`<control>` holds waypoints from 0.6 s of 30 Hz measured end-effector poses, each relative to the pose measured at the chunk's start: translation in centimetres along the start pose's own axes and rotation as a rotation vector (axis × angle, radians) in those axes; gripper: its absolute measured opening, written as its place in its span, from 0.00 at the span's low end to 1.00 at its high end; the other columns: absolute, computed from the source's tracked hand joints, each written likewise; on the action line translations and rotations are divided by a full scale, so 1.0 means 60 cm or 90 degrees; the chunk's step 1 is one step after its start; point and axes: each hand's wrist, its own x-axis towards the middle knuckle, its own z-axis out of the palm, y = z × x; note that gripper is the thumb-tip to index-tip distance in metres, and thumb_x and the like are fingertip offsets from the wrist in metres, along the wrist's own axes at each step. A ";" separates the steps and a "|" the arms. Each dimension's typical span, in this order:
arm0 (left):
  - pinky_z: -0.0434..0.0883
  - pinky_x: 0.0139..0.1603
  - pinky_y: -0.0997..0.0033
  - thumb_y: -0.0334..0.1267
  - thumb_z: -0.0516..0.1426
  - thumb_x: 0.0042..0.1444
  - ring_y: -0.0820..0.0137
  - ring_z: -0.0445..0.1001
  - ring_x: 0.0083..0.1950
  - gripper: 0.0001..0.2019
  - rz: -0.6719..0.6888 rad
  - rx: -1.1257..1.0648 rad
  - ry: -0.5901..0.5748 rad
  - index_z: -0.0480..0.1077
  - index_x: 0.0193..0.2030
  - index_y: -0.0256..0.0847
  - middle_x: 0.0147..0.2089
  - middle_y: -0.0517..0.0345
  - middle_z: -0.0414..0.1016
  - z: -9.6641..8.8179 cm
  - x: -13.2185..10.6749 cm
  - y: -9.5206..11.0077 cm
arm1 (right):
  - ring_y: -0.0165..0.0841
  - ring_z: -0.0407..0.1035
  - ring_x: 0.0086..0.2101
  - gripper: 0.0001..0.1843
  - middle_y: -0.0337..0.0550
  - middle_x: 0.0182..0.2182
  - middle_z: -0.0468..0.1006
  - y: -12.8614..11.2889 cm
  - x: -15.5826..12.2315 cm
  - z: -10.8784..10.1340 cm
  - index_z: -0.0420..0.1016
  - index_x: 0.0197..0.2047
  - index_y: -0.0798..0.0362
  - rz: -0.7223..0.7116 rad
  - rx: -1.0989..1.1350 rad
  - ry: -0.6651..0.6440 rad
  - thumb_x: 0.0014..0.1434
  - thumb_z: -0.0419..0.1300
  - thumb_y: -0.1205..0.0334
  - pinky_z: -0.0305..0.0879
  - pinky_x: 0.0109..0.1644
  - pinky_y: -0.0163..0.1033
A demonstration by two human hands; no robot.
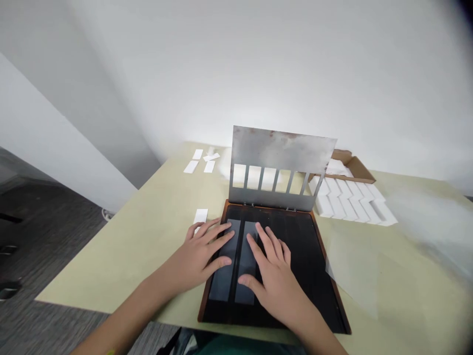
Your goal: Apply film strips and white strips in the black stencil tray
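Note:
A black board (295, 251) with an orange-brown edge lies on the table, and a metal plate with cut-out slots (283, 148) stands raised on hinges at its far side. Two long, dark, translucent strips lie side by side on the board: a left strip (220, 288) and a right strip (245, 292). With fingers spread, my left hand (203, 254) rests over the board's left edge, its fingertips on the left strip. My right hand (273, 273) is also spread, thumb and fingertips at the right strip. Partly behind my left hand lies a small white card (201, 215).
The pale yellow table (121, 256) meets a white wall at the back. Several white cards (191, 166) lie at the far left. Rows of white boxes (347, 199) stand at the right, before an open cardboard box (360, 170). Thin translucent sheets (354, 266) lie right of the board.

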 end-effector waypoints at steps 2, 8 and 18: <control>0.57 0.74 0.39 0.54 0.52 0.76 0.48 0.56 0.78 0.27 -0.003 0.002 0.014 0.57 0.78 0.57 0.79 0.54 0.60 0.006 0.006 -0.006 | 0.55 0.40 0.77 0.34 0.49 0.81 0.41 0.000 -0.007 0.005 0.62 0.76 0.46 0.012 0.004 0.042 0.75 0.50 0.38 0.53 0.73 0.70; 0.58 0.73 0.36 0.49 0.50 0.77 0.46 0.54 0.78 0.27 -0.022 0.003 0.076 0.55 0.80 0.54 0.81 0.47 0.52 0.017 0.013 -0.011 | 0.58 0.49 0.75 0.31 0.54 0.78 0.53 0.002 -0.021 0.017 0.66 0.74 0.45 0.003 -0.038 0.092 0.75 0.50 0.40 0.57 0.70 0.72; 0.60 0.70 0.37 0.47 0.51 0.76 0.47 0.58 0.76 0.22 -0.034 -0.011 0.091 0.66 0.73 0.51 0.78 0.46 0.57 0.014 0.010 -0.002 | 0.57 0.52 0.74 0.29 0.51 0.78 0.54 0.011 -0.021 0.029 0.66 0.74 0.45 -0.004 -0.057 0.104 0.76 0.51 0.44 0.57 0.70 0.72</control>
